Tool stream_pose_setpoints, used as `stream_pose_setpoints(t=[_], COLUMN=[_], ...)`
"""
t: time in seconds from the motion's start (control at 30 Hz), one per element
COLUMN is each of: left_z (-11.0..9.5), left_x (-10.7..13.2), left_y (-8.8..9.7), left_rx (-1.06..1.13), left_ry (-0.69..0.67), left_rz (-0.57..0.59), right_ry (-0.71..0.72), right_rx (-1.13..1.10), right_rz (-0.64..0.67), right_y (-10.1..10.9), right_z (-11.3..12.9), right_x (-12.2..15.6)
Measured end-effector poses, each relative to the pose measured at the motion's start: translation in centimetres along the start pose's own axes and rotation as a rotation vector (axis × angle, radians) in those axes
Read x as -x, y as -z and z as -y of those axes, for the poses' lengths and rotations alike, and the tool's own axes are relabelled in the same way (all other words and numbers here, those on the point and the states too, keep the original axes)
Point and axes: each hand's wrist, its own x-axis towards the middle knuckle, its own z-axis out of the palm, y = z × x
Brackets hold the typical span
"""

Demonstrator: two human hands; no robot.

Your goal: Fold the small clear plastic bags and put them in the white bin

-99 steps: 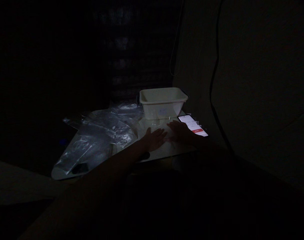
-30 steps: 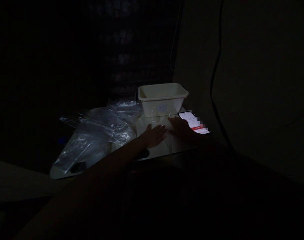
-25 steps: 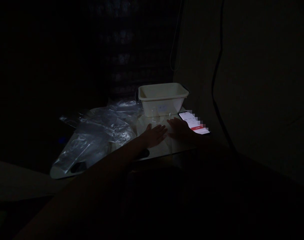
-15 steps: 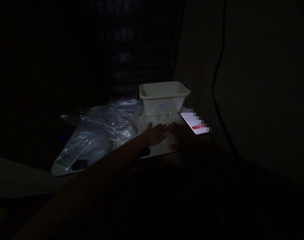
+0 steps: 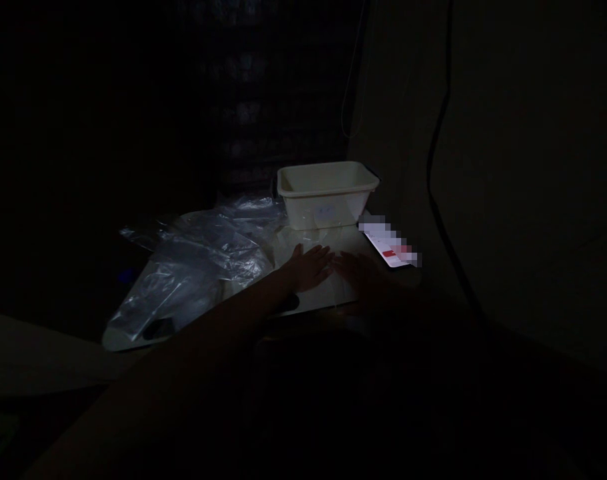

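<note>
My left hand [image 5: 309, 268] lies open, palm down, on a clear plastic sheet or bag [image 5: 290, 243] spread over the pale tabletop [image 5: 308, 303]. Beside it, my right hand [image 5: 360, 272] is open too, with its fingers reaching toward the left fingertips; it is dark and partly lost in shadow. Whether the right palm touches the plastic I cannot tell. To the left of my hands lies a crumpled heap of clear plastic bags [image 5: 233, 247]. Just beyond my fingers stands a cream plastic bin [image 5: 328, 210] with dark handles.
A lit phone [image 5: 388, 248] lies at the table's right side, near a wall [image 5: 533, 167]. A dark cable [image 5: 429, 160] hangs down that wall. Dark oval cutouts [image 5: 159, 329] show along the table's near edge. The room is very dim.
My right hand has slid slightly toward me, and its thumb side now sits lower, near the table's front edge. My left hand stays almost where it was.
</note>
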Motion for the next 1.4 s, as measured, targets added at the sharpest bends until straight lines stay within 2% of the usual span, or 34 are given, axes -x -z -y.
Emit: stream_pose_setpoints(t=[0.17,0.3,0.53,0.7,0.9,1.0,1.1,1.17,1.4], left_z=[0.1,0.0,-0.2,-0.2,-0.2,-0.1,-0.1,-0.2,0.0], left_x=[-0.2,-0.2,-0.1,-0.1,-0.1,-0.2,-0.2,-0.3,-0.2], left_y=[-0.5,-0.5,-0.2,-0.2,-0.2,-0.3,-0.4,-0.3,-0.2], left_rx=[0.006,-0.001,-0.005,-0.002,0.014,0.015,0.032,0.056,0.083], left_ry=[-0.007,-0.002,0.002,-0.003,0.006,-0.006,-0.005,0.006,0.037], left_rz=[-0.034,-0.033,-0.01,-0.015,-0.006,-0.02,-0.019,-0.016,-0.002], right_ry=[-0.13,-0.148,-0.094,-0.01,0.001,-0.048,-0.189,-0.231,-0.127], right_rx=[-0.015,0.016,0.001,-0.02,-0.026,-0.02,0.007,0.05,0.23], right_rz=[-0.032,0.03,0.037,0.005,0.022,0.037,0.048,0.052,-0.006], right_y=[-0.4,-0.3,0.3,0.3,0.2,0.2,0.1,-0.2,-1.4], right_z=[-1.1,-1.5,-0.5,-0.6,-0.6,-0.6,-0.9,-1.1,-1.0], right_x=[-0.5,-0.7,-0.4,-0.3,-0.2,-0.6,-1.2,-1.5,-1.2])
